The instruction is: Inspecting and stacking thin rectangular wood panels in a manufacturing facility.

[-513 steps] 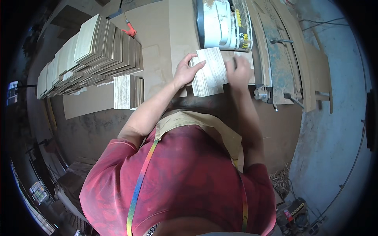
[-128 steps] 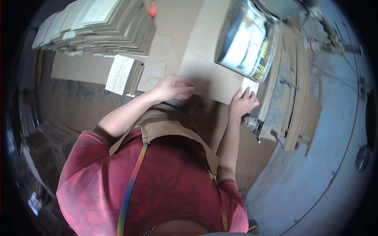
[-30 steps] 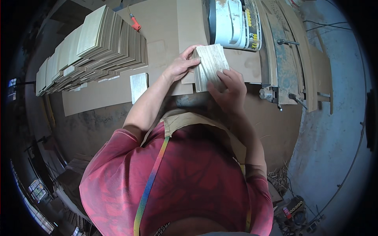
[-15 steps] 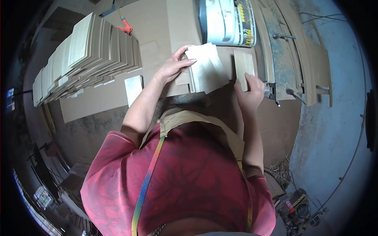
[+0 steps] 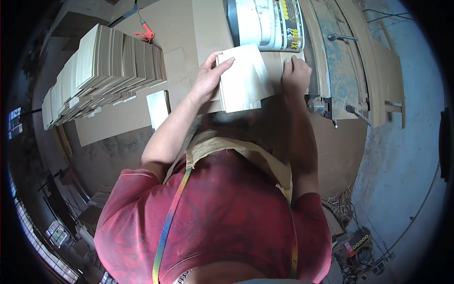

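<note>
My left hand (image 5: 208, 78) grips a small stack of thin, pale wooden boards (image 5: 242, 80) by its left edge, thumb on top and fingers beneath. The boards are slightly fanned and shine in the light. To the right, my right hand (image 5: 297, 78) is closed with bent fingers over narrow pale wooden boards (image 5: 286, 55) lying beside the stack. Most of those narrow boards are hidden under the hand. A white plastic container (image 5: 265, 26) with a dark, printed label stands just beyond both hands.
Many thin boards stand in a long leaning row (image 5: 106, 66) at the left. A few boards (image 5: 158, 109) lie near my left forearm. Behind the row is a red air blow gun (image 5: 146, 32). A worn blue-grey machine (image 5: 340, 61) with lever handles borders the right side, near a wall.
My right hand has moved away from me along the narrow boards and now covers most of them. The stack in my left hand has shifted slightly left and turned a little.
</note>
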### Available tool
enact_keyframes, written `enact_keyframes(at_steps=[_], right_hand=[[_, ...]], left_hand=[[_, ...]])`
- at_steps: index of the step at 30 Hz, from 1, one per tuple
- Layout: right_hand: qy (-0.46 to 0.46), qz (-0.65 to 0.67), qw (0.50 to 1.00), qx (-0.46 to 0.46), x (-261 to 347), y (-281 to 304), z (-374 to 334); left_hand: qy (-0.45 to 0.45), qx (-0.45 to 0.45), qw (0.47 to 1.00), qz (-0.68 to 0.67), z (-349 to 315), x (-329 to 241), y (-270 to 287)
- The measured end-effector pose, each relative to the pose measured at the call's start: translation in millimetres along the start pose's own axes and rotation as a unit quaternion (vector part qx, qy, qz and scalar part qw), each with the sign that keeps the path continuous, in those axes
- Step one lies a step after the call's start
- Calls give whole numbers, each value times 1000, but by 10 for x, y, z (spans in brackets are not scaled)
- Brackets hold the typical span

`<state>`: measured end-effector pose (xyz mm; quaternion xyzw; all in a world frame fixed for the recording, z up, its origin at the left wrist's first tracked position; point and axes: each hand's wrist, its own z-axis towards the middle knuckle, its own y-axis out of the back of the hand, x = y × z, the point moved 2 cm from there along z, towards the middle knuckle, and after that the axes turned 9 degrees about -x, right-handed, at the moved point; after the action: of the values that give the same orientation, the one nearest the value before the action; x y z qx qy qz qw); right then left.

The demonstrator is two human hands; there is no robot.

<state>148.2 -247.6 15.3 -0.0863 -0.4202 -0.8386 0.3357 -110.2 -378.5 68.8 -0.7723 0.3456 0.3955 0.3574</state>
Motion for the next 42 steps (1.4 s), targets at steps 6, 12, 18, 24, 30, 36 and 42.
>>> enact_keyframes(at_steps=[6,12,18,24,30,36,42], right_hand=[[51,59,991,110,1387,647,-122],[-66,-42,986,147,284,877,-585],[39,-152,988,11,-31,268,-500],[-29,-32,998,56,23,-14,217],[29,75,982,170,1172,613,-7],[-14,-56,997,56,260,888,-613],[15,-157,986,54,-119,108,-457]], left_hand=[[-18,-24,999,28,86,-40,-119],[-25,-4,999,38,62,16,108],[-12,46,999,8,2,-171,140],[-14,-20,998,62,56,-132,-191],[-24,-36,993,110,151,-41,-162],[-52,59,997,26,103,4,35],[-69,91,992,62,127,-42,143]])
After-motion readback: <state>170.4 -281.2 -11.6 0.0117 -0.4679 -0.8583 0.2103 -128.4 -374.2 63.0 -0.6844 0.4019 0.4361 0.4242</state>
